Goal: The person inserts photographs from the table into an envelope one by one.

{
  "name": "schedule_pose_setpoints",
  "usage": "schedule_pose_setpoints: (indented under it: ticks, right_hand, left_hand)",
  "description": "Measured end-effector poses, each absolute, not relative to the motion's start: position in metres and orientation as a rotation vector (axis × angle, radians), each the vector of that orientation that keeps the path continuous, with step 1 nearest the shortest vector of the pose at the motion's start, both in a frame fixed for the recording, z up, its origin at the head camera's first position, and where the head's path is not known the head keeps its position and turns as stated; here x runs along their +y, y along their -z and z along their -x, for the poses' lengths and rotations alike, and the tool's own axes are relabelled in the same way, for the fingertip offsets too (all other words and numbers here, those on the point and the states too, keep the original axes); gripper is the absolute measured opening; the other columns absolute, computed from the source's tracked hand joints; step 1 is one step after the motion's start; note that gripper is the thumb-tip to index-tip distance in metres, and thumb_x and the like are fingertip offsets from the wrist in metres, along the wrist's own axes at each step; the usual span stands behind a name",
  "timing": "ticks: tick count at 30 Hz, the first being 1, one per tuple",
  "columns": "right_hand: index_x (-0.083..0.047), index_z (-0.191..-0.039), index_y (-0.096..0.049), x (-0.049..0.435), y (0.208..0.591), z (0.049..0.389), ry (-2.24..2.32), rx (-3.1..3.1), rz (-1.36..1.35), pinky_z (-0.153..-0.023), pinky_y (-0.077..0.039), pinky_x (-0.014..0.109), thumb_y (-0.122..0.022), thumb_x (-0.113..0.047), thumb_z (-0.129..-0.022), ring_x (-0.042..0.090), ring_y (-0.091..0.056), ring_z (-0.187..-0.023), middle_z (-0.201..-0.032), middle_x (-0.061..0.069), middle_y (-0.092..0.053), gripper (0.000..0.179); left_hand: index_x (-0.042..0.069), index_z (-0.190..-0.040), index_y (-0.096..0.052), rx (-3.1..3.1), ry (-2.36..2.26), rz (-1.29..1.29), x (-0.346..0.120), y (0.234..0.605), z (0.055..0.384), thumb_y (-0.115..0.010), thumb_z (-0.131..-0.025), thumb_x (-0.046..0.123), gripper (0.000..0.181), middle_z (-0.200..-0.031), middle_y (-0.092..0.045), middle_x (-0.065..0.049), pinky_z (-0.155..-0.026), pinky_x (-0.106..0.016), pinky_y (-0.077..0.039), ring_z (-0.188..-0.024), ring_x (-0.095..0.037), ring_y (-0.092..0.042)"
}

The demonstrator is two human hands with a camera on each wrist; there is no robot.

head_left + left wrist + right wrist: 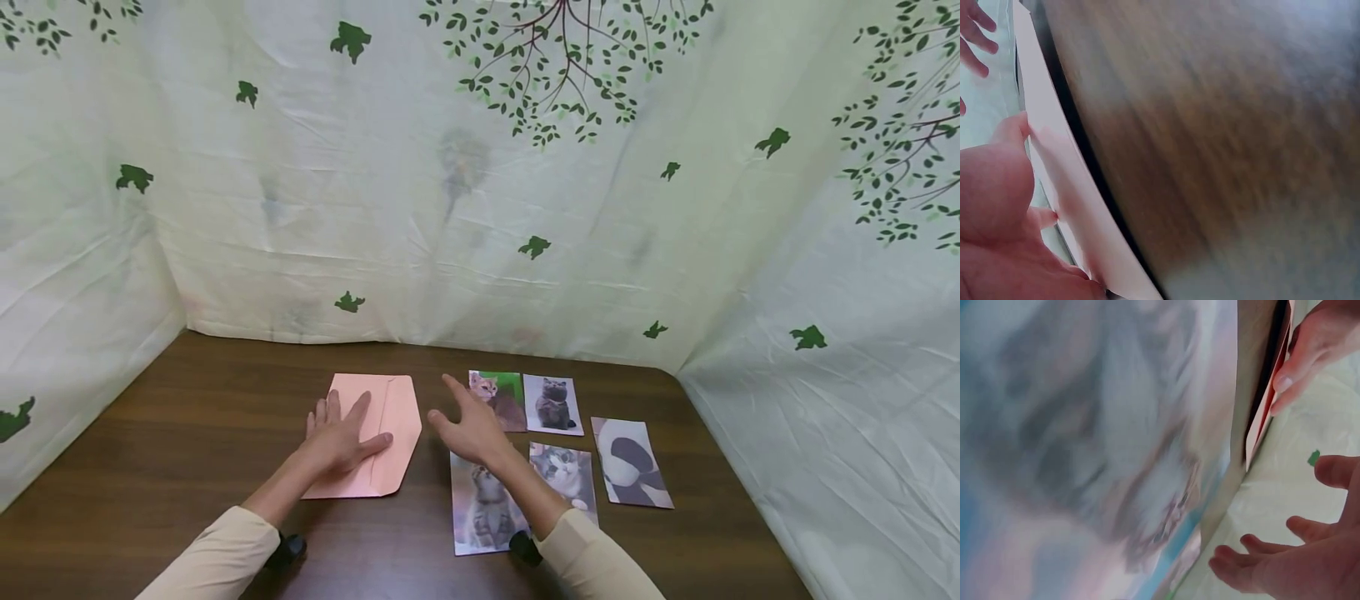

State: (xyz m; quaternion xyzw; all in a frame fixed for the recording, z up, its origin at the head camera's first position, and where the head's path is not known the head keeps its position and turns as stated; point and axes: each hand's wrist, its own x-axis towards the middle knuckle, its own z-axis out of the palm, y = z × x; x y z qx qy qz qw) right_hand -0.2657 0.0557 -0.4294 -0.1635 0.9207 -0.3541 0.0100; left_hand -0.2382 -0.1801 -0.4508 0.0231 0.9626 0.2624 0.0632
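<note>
Cream sleeves (217, 558) are extended over the table (180, 433), with both forearms angled inward. The left grip (337, 437) is spread and unclosed, its fingertips rested on the pink envelope (397, 450) with the palm raised. The right grip (472, 421) is suspended, unclosed, fingers extended and separated, between the envelope and the photo cards (555, 406). The envelope is laid flat on the table, left of the cards; its matte face is marked by a seam line, and its tapered end is directed rightward.
</note>
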Motion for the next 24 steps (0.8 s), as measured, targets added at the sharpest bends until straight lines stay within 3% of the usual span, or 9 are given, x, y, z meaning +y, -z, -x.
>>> schedule_pose_setpoints:
  ticks: [7, 14, 21, 24]
  right_hand:
    - [-0.025, -0.156, -0.042, 0.0535, 0.4299, 0.2678, 1.199, 2.814, 0.480, -0.110, -0.040, 0.059, -0.060, -0.037, -0.095, 0.040, -0.047, -0.141, -0.154, 0.010, -0.051, 0.065]
    - [-0.023, -0.154, -0.045, 0.0517, 0.4334, 0.2724, 1.358, 2.677, 0.429, -0.098, -0.051, 0.055, -0.062, -0.041, -0.094, 0.036, -0.058, -0.131, -0.145, 0.019, -0.058, 0.064]
    - [-0.022, -0.151, -0.049, 0.0500, 0.4318, 0.2729, 1.482, 2.572, 0.381, -0.094, -0.054, 0.052, -0.064, -0.038, -0.095, 0.036, -0.060, -0.129, -0.140, 0.022, -0.060, 0.060]
    - [-0.019, -0.148, -0.053, 0.0481, 0.4317, 0.2735, 1.547, 2.532, 0.359, -0.089, -0.055, 0.047, -0.066, -0.035, -0.095, 0.034, -0.064, -0.121, -0.133, 0.022, -0.065, 0.057]
  left_hand:
    - [-0.003, -0.158, -0.023, 2.904, -0.815, -0.061, -0.1774, 0.4492, 0.2398, -0.059, -0.098, 0.044, 0.085, -0.153, 0.001, -0.052, -0.114, -0.075, -0.002, -0.144, -0.069, 0.001]
    - [-0.004, -0.156, -0.026, 2.937, -0.804, -0.066, -0.1753, 0.4501, 0.2400, -0.058, -0.099, 0.038, 0.077, -0.151, -0.003, -0.054, -0.114, -0.075, -0.006, -0.143, -0.069, -0.003]
    - [-0.004, -0.155, -0.028, 2.958, -0.795, -0.084, -0.1742, 0.4503, 0.2405, -0.056, -0.101, 0.036, 0.073, -0.150, -0.006, -0.054, -0.114, -0.075, -0.008, -0.142, -0.070, -0.006]
    - [-0.004, -0.155, -0.028, 2.954, -0.792, -0.082, -0.1738, 0.4486, 0.2404, -0.057, -0.100, 0.034, 0.072, -0.151, -0.006, -0.054, -0.114, -0.075, -0.008, -0.143, -0.069, -0.006]
